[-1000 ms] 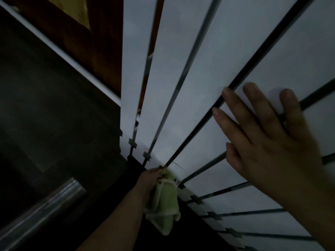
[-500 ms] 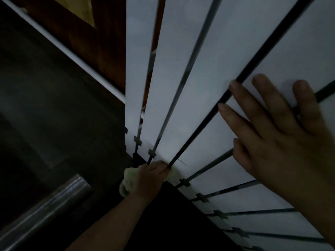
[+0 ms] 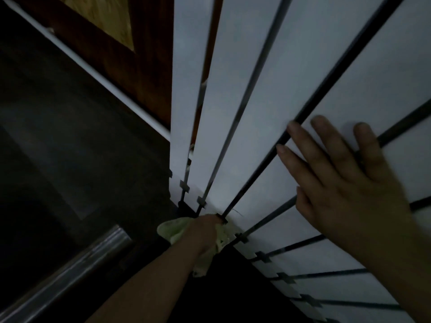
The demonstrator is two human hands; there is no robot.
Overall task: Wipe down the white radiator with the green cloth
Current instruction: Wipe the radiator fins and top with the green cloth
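The white radiator [image 3: 291, 78], flat slats with dark gaps, lies under the spread fingers of the right hand [image 3: 349, 197]. The green cloth [image 3: 171, 231], bunched, sits in the fingers of the left hand [image 3: 203, 230] at the slat ends.

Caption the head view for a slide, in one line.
Left hand grips the green cloth against the bottom edge of the white radiator while the right hand rests flat on its panels.

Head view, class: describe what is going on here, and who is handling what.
A person is wiping a white slatted metal radiator in dim light. The left hand grips a crumpled pale green cloth and holds it against the bottom ends of the slats. The right hand lies flat on the slats higher up, fingers straight, holding nothing. A shiny metal tube runs across the lower left, untouched.
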